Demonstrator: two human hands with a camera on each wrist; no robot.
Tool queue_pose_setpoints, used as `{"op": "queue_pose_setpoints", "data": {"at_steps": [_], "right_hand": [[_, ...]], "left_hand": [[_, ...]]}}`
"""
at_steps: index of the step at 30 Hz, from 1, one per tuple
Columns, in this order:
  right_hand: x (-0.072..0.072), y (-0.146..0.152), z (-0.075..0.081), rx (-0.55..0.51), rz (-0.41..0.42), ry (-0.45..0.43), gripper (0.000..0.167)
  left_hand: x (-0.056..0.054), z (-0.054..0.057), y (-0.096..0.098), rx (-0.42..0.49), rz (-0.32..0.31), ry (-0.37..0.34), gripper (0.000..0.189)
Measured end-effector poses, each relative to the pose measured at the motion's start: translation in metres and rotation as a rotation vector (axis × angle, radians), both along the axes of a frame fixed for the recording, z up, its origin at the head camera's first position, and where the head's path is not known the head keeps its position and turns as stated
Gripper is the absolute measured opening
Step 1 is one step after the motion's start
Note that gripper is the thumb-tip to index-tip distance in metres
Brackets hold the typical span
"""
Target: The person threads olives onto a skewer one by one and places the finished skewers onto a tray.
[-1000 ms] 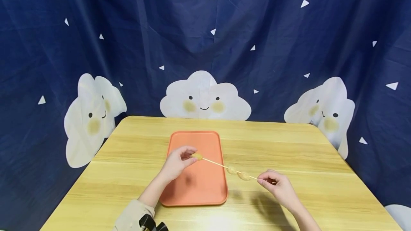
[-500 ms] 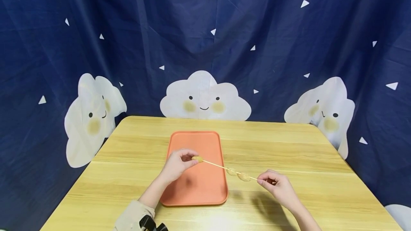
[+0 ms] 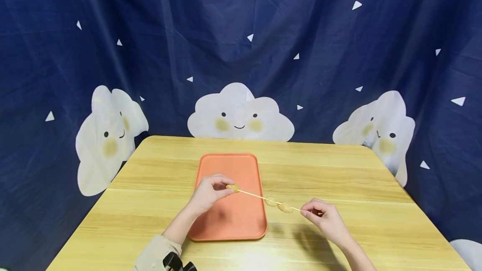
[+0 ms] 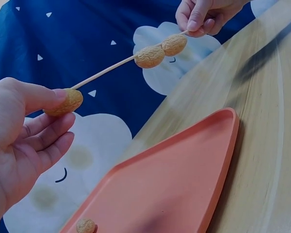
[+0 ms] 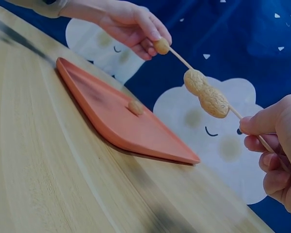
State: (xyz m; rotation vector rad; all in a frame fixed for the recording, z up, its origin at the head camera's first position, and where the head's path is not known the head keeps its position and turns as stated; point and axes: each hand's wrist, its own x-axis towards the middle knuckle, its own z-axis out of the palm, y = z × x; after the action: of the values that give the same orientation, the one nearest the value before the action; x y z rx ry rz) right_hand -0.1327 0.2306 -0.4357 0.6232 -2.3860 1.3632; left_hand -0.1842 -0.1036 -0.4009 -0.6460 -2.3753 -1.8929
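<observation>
A thin wooden skewer (image 3: 251, 194) hangs aslant above the table between my two hands. My left hand (image 3: 208, 193) pinches a wrinkled tan oval food piece (image 4: 71, 102) at the skewer's far end, over the tray; how deep the tip goes into it is hidden. Two like pieces, one (image 5: 194, 81) touching the other (image 5: 214, 102), are threaded nearer my right hand (image 3: 326, 219). Thumb and fingers of that hand pinch the skewer's bare near end. The orange tray (image 3: 241, 221) lies below, and one more tan piece (image 5: 136, 107) rests on it.
The wooden table (image 3: 320, 170) reaches back to a dark blue curtain (image 3: 241, 32) printed with smiling clouds. A black clip-like object (image 3: 178, 262) sits by the left sleeve (image 3: 158, 254).
My left hand has come slightly right and down, carrying the food piece and that end of the skewer. The right hand has hardly shifted.
</observation>
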Motion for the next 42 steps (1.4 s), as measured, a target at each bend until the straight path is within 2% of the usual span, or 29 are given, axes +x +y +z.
{"op": "queue_pose_setpoints", "data": {"at_steps": [6,14,21,25,32,38,42], "right_hand": [[0.000,-0.003,0.001,-0.022,-0.012,-0.043,0.020],[-0.001,-0.005,0.000,-0.026,0.000,-0.024,0.017],[0.008,-0.014,0.016,-0.067,0.013,-0.026,0.018],[0.007,-0.014,0.014,-0.066,0.018,-0.011,0.021],[-0.003,-0.006,-0.005,-0.065,0.014,-0.014,0.016],[-0.002,-0.009,0.000,-0.073,0.021,-0.013,0.019],[0.004,-0.016,0.013,-0.092,0.032,-0.012,0.021]], "left_hand": [[-0.003,-0.005,-0.002,0.047,-0.046,0.030,0.023],[-0.002,-0.006,-0.001,0.048,-0.051,0.050,0.021],[-0.002,-0.007,0.002,0.009,-0.032,0.056,0.021],[0.000,-0.004,0.004,-0.004,-0.035,0.058,0.020],[0.015,0.018,0.010,-0.019,-0.042,0.089,0.016],[0.017,0.021,0.011,-0.013,-0.041,0.071,0.018],[0.013,0.014,0.011,0.020,-0.054,0.049,0.020]]}}
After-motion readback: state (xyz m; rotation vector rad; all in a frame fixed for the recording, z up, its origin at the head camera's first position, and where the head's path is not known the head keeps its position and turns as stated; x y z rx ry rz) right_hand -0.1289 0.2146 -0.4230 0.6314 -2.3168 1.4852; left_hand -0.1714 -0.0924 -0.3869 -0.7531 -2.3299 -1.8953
